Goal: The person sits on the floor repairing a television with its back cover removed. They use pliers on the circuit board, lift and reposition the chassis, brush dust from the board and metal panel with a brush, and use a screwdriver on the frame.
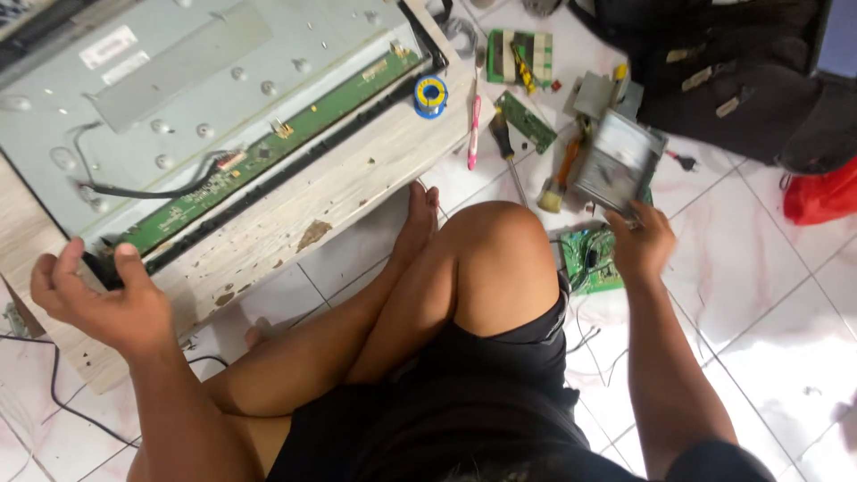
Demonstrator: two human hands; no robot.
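Head view, nearest first: person sits cross-legged on the white tiled floor [759,295], bare knees up in the middle, black shorts below.

Left hand [94,299] is near-left, fingers spread wide and loosely curled, holding nothing. It hovers at the near-left corner of the big grey metal back panel of a flat screen [205,80], thumb touching or just over the corner; can't tell which. That screen lies face down on a pale, chipped wooden bench [321,210]. Along its near edge runs a long green circuit strip [268,152] w/ a black cable [134,189] looping to it.

Right hand [641,245] is mid-right, fingers closed on the near edge of a grey boxy meter w/ a pale face [616,161], blurred, tilted up off the floor. Just near it lies a green circuit board w/ wires [585,259] on the tiles.

Farther: a pink pen-like tool [474,132], a screwdriver w/ black-red handle [504,143], a small brush w/ orange handle [561,178], a blue-yellow solder spool [430,94] at the bench edge, more small green boards. Far right: a black bag [714,71], red cloth [821,192].

Step in hand, I'd judge: fetching the meter to the screen's strip. Next move likely needs the meter set by the bench, w/ the left hand steadying the panel corner.
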